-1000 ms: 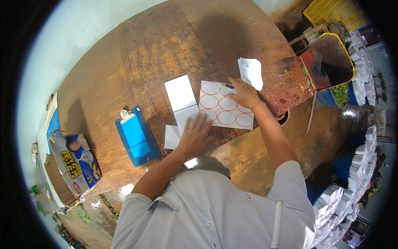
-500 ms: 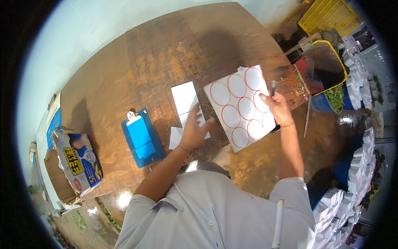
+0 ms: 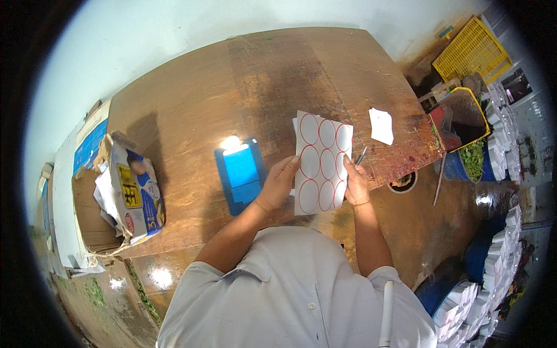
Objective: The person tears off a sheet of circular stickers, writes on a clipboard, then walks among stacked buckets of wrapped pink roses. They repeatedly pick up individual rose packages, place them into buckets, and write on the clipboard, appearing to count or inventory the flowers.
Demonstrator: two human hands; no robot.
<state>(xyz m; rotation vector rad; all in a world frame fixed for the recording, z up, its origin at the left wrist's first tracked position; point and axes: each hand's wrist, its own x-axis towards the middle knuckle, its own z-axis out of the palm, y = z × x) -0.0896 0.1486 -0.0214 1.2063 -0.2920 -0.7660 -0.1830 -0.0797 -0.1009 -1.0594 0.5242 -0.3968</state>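
Between my two hands is a white sheet of round, red-rimmed labels (image 3: 310,162), held upright over the table's front edge. My left hand (image 3: 281,180) pinches its left edge, thumb on the front. My right hand (image 3: 356,184) grips the right edge, and a dark pen (image 3: 361,155) sticks up out of the same hand. Slivers of white paper show behind the sheet, which hides most of them. To the left of my left hand lies a blue clipboard (image 3: 255,200) with blue paper (image 3: 241,166) under its shiny clip. A small stack of white papers (image 3: 381,126) rests to the right.
An open cardboard box (image 3: 142,194) with papers inside stands at the left end of the wooden table (image 3: 191,98). Right of the table are a yellow crate (image 3: 473,52), a yellow-rimmed bin (image 3: 486,113), a blue tub with green leaves (image 3: 473,159) and bundled white items (image 3: 502,255).
My left hand has come over to grip the label sheet's left edge. The sheet has swung from slanted to nearly straight and shifted left, uncovering the white stack. The whole view has shifted.
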